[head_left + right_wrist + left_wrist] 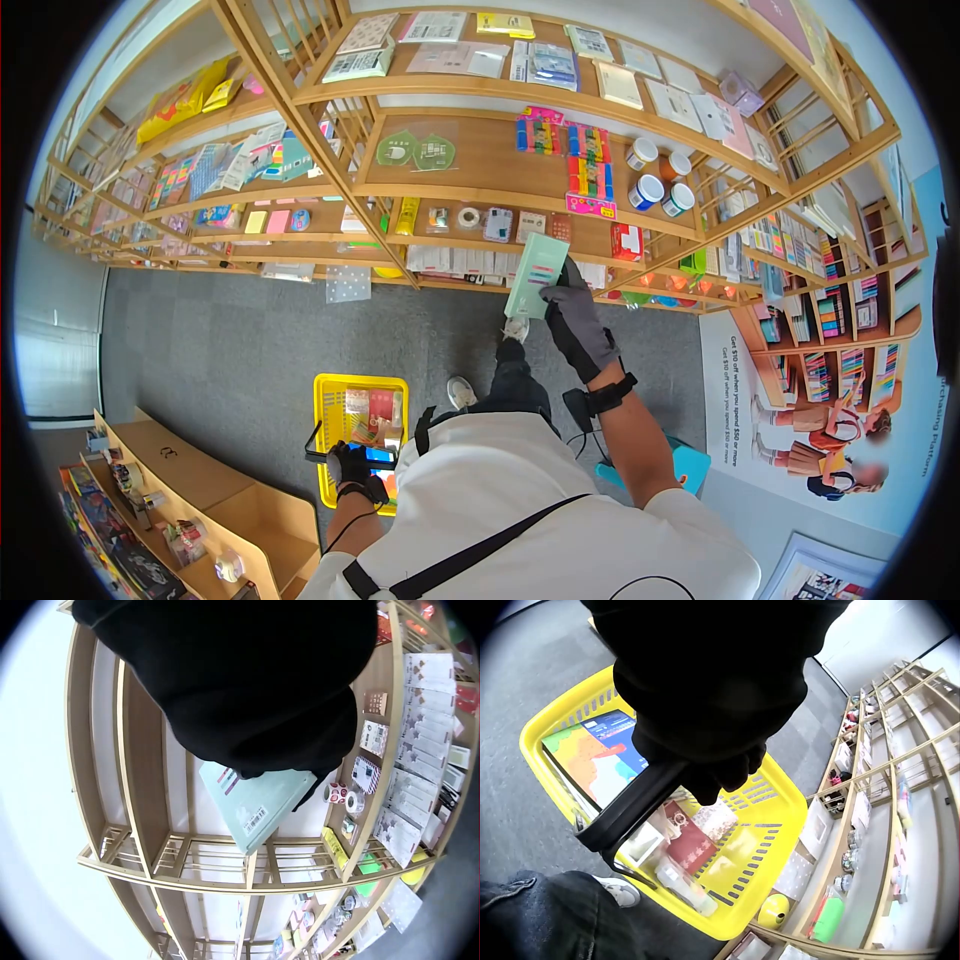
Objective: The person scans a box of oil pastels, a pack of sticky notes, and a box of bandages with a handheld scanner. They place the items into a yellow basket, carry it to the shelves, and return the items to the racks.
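Note:
My gloved right hand grips a flat mint-green box by its right edge, in front of the lower shelves. In the right wrist view the mint-green box shows a barcode and small coloured stripes, and the dark glove covers its upper part. Low at my left side, my gloved left hand holds the black handle of a yellow shopping basket. Inside the basket lie a colourful flat pack, a dark red packet and several other packaged goods.
A wooden shelf unit runs across the front, with notebooks, clay packs and several lidded jars on it. Behind on the left stands a low wooden cabinet. A printed poster wall closes off the right side.

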Demonstrator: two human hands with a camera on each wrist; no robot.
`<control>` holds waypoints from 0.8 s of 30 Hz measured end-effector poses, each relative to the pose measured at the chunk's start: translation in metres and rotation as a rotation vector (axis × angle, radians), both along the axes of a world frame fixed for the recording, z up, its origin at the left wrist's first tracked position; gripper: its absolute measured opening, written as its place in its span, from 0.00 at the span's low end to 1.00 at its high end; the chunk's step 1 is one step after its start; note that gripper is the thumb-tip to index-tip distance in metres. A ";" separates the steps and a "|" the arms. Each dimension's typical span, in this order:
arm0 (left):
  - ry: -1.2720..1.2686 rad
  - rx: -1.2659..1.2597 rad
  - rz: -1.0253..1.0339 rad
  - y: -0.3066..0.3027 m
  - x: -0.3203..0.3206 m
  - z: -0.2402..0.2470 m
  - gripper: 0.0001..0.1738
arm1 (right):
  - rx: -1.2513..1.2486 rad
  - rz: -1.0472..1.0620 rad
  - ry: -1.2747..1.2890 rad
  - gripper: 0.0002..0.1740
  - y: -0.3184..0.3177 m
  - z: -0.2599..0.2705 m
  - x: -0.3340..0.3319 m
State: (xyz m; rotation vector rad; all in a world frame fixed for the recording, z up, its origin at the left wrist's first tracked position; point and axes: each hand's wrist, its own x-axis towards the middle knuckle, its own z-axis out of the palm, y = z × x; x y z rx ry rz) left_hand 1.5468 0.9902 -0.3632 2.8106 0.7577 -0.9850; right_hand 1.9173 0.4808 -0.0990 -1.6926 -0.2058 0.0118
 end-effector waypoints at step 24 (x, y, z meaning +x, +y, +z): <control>-0.731 -0.940 1.355 -0.018 0.017 0.045 0.29 | 1.258 0.350 0.643 0.48 0.006 0.041 -0.015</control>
